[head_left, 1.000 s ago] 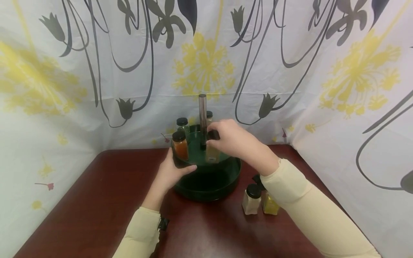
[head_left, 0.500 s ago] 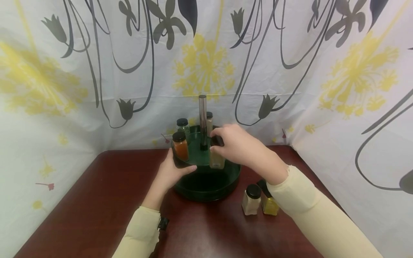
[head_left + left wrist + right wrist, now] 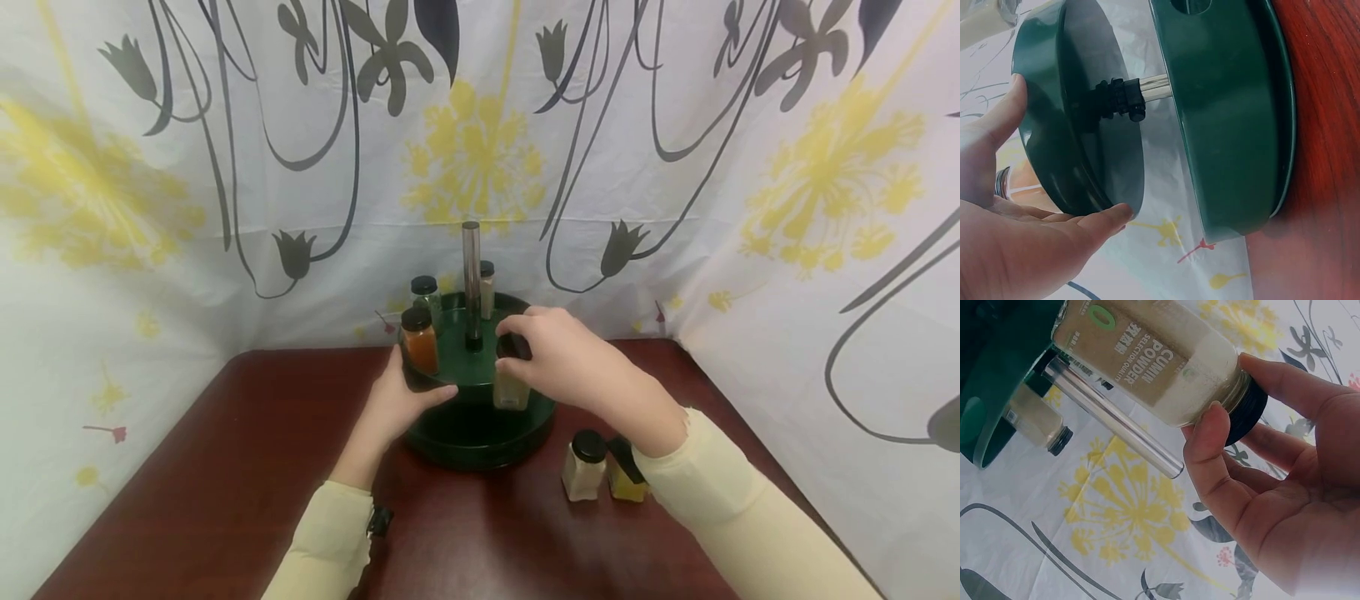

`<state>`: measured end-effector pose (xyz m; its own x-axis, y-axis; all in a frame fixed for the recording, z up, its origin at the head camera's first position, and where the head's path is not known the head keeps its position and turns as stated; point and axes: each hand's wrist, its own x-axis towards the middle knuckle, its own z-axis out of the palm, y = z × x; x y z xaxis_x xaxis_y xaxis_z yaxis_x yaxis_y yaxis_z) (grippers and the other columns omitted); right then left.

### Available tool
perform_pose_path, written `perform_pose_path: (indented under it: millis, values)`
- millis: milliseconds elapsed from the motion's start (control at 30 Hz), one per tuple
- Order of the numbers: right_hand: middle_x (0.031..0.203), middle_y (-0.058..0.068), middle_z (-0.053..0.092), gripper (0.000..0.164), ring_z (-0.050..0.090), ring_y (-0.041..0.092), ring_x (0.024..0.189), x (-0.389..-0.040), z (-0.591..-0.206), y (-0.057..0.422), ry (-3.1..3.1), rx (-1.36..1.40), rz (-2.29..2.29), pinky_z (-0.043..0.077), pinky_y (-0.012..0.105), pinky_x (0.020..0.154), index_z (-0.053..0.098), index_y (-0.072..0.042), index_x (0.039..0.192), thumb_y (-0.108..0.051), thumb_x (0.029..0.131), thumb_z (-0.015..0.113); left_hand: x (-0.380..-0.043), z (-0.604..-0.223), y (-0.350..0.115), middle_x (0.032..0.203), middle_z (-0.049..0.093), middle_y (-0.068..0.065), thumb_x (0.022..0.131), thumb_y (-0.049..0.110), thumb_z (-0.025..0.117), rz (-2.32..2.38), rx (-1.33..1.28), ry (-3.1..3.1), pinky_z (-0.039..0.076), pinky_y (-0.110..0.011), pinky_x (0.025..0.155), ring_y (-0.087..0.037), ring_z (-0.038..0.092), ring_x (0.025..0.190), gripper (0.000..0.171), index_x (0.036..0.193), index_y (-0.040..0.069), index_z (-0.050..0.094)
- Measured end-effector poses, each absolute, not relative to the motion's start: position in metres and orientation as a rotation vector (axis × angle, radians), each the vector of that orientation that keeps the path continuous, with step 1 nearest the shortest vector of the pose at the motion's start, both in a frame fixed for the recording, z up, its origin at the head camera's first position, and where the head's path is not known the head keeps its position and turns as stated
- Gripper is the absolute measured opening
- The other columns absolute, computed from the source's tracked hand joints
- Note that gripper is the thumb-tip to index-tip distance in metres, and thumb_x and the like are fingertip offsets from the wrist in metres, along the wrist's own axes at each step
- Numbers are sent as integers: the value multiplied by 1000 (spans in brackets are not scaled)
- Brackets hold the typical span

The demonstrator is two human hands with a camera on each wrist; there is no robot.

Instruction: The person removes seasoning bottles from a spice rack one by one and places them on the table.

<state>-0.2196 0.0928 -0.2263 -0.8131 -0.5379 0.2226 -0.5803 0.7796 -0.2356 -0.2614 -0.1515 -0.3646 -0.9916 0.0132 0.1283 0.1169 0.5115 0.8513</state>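
1. At the near right edge of the upper green tray [image 3: 1041, 125], the right hand [image 3: 558, 354] held the cumin powder jar [image 3: 1141, 359], thumb and fingers pinching only its black lid [image 3: 1250, 412]. Glass hung below the grip. Risk: a loose lid or smooth sides could have let the jar drop.

2. Jar base lay close to the tray rim; contact could not be told. A low or sideways pass might have clipped the wall and swung the jar.

3. Left hand [image 3: 397, 400] spread wide round the left front of that tray, thumb on the outer wall, fingers along the side. Uneven pressure there could have turned or tipped it about the metal post [image 3: 471, 275].

4. On the same tray: orange spice jar [image 3: 422, 348] near the left fingers, green-filled jar [image 3: 428, 307] just behind, pale spice jar [image 3: 487, 300] beyond the post. A sharp turn looked likeliest to topple these.

5. Lower green tray [image 3: 472, 454] sat beneath; a dropped jar might have struck its rim.

6. Out on the dark red table [image 3: 187, 475], cream jar [image 3: 583, 475] and yellow jar [image 3: 627, 492] stood by the right sleeve [image 3: 712, 475]. A dipping forearm could have knocked the yellow one.
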Motion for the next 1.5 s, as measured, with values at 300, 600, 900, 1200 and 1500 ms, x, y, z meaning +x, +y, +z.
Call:
perform_pose_path:
  millis: [300, 600, 900, 1200, 1500]
  values:
    - [100, 1, 61, 36, 58, 14, 84, -212, -250, 100, -2791, 927, 505, 53, 27, 65, 66, -11, 116, -28, 85, 73, -263, -374, -149, 156, 23, -9, 74, 51, 78, -1503, -104, -2628, 29, -56, 108, -29, 28, 139, 114, 156, 21, 5]
    - [102, -1, 63, 36, 58, 13, 89, -206, -267, 101, -2796, 890, 532, 53, 29, 72, 67, -13, 116, -29, 84, 74, -260, -374, -150, 156, 25, -7, 72, 53, 78, -1511, -93, -2595, 30, -55, 108, -28, 28, 138, 114, 156, 23, 6]
    - [109, -1, 63, 37, 58, 12, 98, -200, -285, 104, -2806, 893, 644, 53, 32, 80, 67, -14, 116, -31, 84, 74, -260, -371, -150, 157, 23, -7, 73, 52, 78, -1510, -87, -2579, 30, -56, 107, -29, 28, 138, 114, 156, 24, 5]
    - [113, -3, 62, 34, 56, 11, 104, -199, -302, 106, -2844, 877, 740, 52, 34, 83, 68, -18, 115, -32, 84, 73, -257, -376, -147, 157, 22, -5, 71, 57, 77, -1516, -96, -2575, 30, -55, 108, -26, 28, 139, 117, 156, 26, 4]
    - [106, -7, 64, 28, 56, 7, 89, -203, -303, 106, -2879, 796, 596, 50, 28, 69, 70, -22, 107, -29, 81, 75, -258, -372, -149, 159, 16, -8, 72, 57, 77, -1547, -93, -2576, 28, -55, 109, -29, 22, 141, 119, 157, 21, 2]
